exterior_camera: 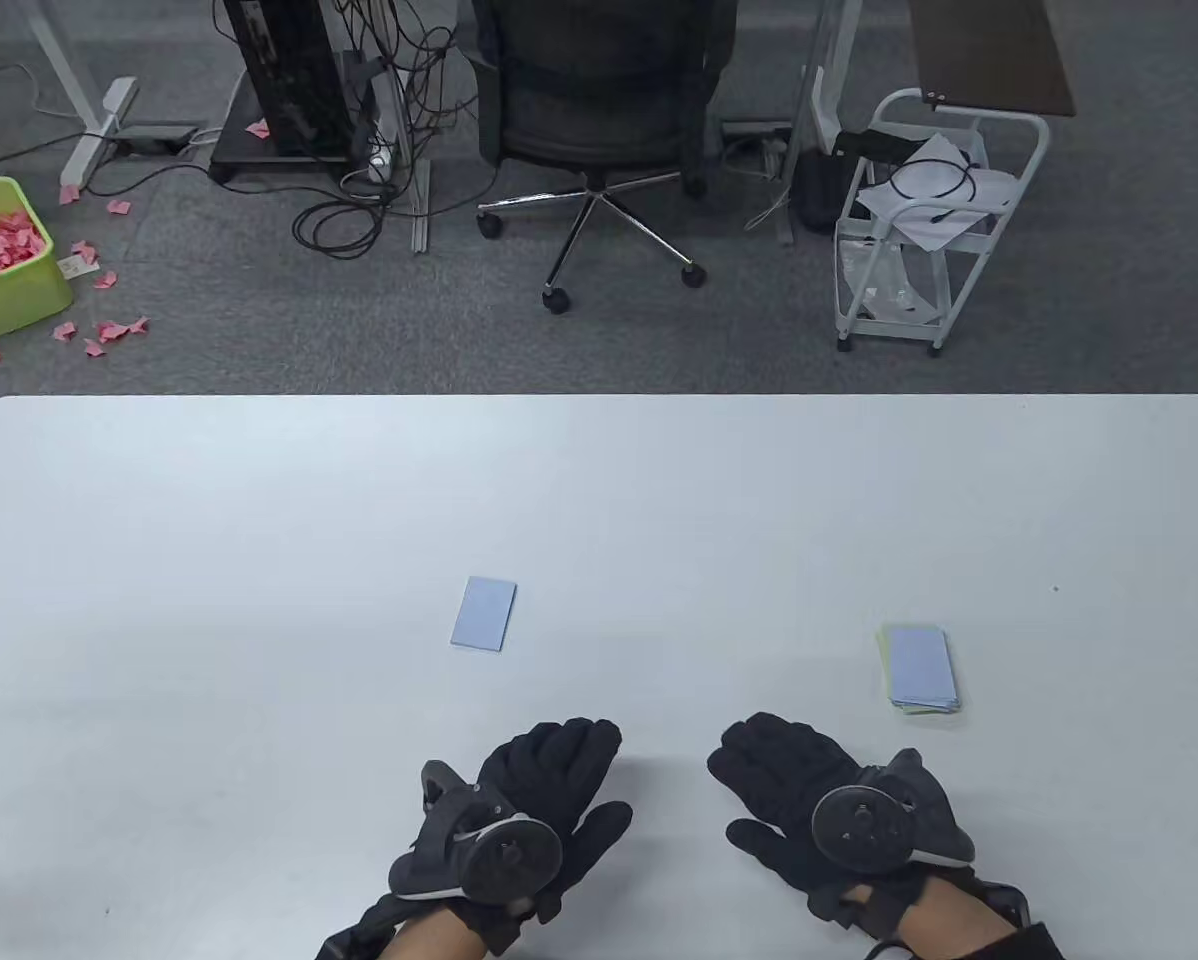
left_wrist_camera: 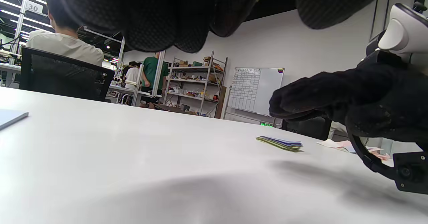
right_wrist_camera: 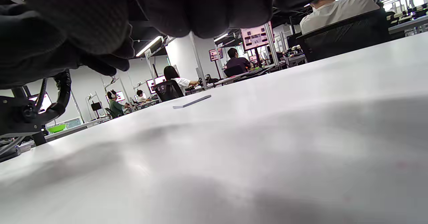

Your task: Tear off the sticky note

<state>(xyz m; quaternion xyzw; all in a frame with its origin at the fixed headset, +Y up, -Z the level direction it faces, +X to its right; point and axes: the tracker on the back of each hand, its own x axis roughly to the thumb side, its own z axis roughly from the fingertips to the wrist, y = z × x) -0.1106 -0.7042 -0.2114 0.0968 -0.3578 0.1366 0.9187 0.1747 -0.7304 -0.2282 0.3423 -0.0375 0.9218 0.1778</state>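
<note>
Two hands in black sensor gloves rest low over a white table (exterior_camera: 159,520), near its front edge. The left hand (exterior_camera: 549,790) and the right hand (exterior_camera: 799,790) lie palm down, side by side, fingers loosely spread and pointing away from the body. Neither hand holds or touches anything; both are empty and relaxed, which looks like a waiting pose before the task starts.

Just beyond the left hand's fingertips, and a little to their left, a pale blue pad of sticky notes (exterior_camera: 484,613) lies flat on the table. This is probably the pad to tear from, placed within easy reach of both hands. In the right wrist view it shows as a thin slab (right_wrist_camera: 192,102) ahead of the fingers.

Beyond the right hand and off to its right lies a loose stack of notes (exterior_camera: 921,668), blue on top with yellow-green edges showing beneath. It may be where torn sheets are gathered.

Far past the table, on the grey carpet to the left, a green bin (exterior_camera: 4,255) is full of crumpled pink paper, with more pink scraps scattered on the floor around it. An office chair (exterior_camera: 599,120) and a white cart (exterior_camera: 934,220) stand further back.
</note>
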